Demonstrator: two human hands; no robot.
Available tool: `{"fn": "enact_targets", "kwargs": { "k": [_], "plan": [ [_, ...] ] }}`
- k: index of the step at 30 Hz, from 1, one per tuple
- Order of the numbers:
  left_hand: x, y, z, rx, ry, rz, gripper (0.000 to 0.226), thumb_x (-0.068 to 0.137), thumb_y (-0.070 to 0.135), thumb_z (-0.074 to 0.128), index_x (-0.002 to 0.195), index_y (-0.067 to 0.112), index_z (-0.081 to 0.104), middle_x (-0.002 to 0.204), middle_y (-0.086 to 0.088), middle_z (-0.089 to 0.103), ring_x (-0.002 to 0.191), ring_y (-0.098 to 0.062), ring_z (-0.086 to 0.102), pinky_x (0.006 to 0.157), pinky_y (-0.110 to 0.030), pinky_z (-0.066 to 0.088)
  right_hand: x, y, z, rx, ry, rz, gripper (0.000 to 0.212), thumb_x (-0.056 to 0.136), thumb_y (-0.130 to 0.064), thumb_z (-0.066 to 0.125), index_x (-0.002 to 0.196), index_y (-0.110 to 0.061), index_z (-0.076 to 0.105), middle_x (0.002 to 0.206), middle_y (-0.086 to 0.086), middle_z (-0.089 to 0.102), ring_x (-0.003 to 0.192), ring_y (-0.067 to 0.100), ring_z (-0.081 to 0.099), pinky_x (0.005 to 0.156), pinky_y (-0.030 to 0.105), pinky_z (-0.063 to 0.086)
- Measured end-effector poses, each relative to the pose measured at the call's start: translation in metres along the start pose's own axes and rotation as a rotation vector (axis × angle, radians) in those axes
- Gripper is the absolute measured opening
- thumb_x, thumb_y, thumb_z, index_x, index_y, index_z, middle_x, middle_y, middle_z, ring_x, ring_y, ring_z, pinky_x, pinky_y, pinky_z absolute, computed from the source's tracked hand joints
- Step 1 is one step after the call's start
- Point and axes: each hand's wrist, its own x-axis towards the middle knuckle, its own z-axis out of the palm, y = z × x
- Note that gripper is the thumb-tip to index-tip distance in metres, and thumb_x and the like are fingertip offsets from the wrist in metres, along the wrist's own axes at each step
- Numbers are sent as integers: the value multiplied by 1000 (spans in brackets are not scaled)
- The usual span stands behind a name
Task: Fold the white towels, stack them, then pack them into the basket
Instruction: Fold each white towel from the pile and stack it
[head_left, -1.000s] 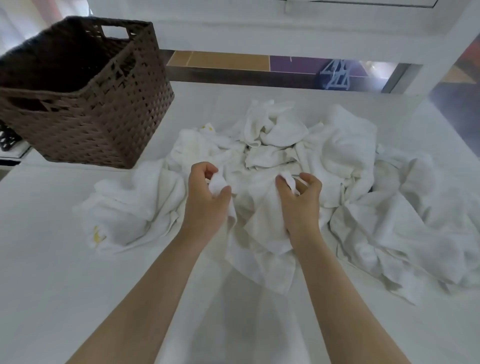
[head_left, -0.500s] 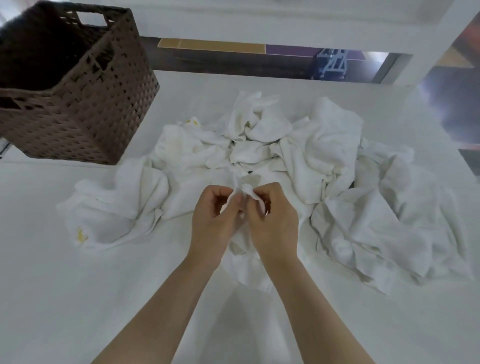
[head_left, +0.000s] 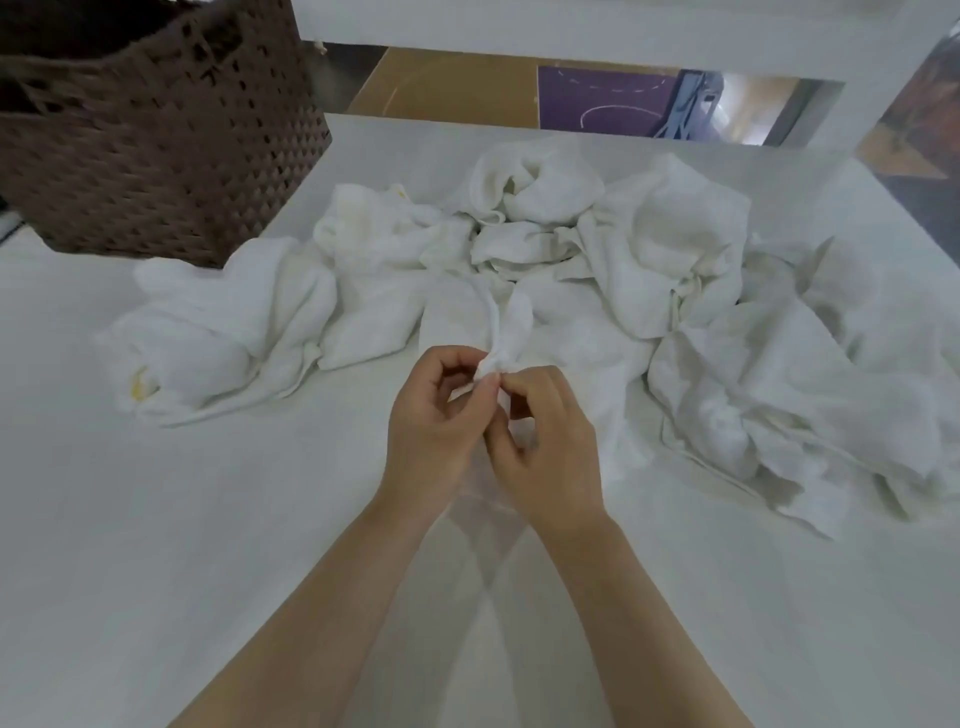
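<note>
- At the far left of the white table (head_left: 156, 519) stands a brown woven basket (head_left: 156, 145), upright, its near corner just beside the heap.
- Next to it spreads a pile of crumpled white towels (head_left: 649, 270), running from the basket's foot across to the table's right edge.
- Near the middle, the left hand (head_left: 431, 431) has its fingers curled, thumb and fingertips pinching a bunched corner of one towel (head_left: 506, 332).
- Touching it, the right hand (head_left: 550, 441) pinches the same corner, fingers curled in.
- That towel rises in a twisted fold from the hands towards the pile and hangs down between the forearms.
</note>
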Motion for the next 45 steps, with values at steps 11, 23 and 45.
{"fn": "enact_targets", "kwargs": {
  "k": [11, 23, 45],
  "plan": [
    [-42, 26, -8, 124, 34, 162, 7, 93, 9, 63, 97, 15, 63, 85, 16, 66, 80, 6, 62, 70, -8, 44, 5, -27, -35, 257, 180, 321, 12, 93, -10, 53, 96, -21, 57, 80, -14, 60, 68, 2, 56, 65, 18, 41],
    [-63, 20, -33, 157, -48, 139, 7, 93, 8, 63, 93, 12, 57, 75, 19, 62, 68, 0, 59, 60, -12, 46, 79, -12, -11, -266, -355, 432, 26, 91, -29, 53, 113, -16, 56, 103, 5, 64, 86, 26, 63, 63, 33, 49],
    [33, 87, -132, 697, 227, 521, 18, 98, 17, 52, 108, 17, 67, 101, -1, 61, 91, -9, 51, 73, -13, 36, 160, -26, -154, -187, -187, 401, 14, 90, -6, 64, 95, -16, 73, 74, -2, 60, 61, 14, 54, 59, 24, 55]
  ]
}}
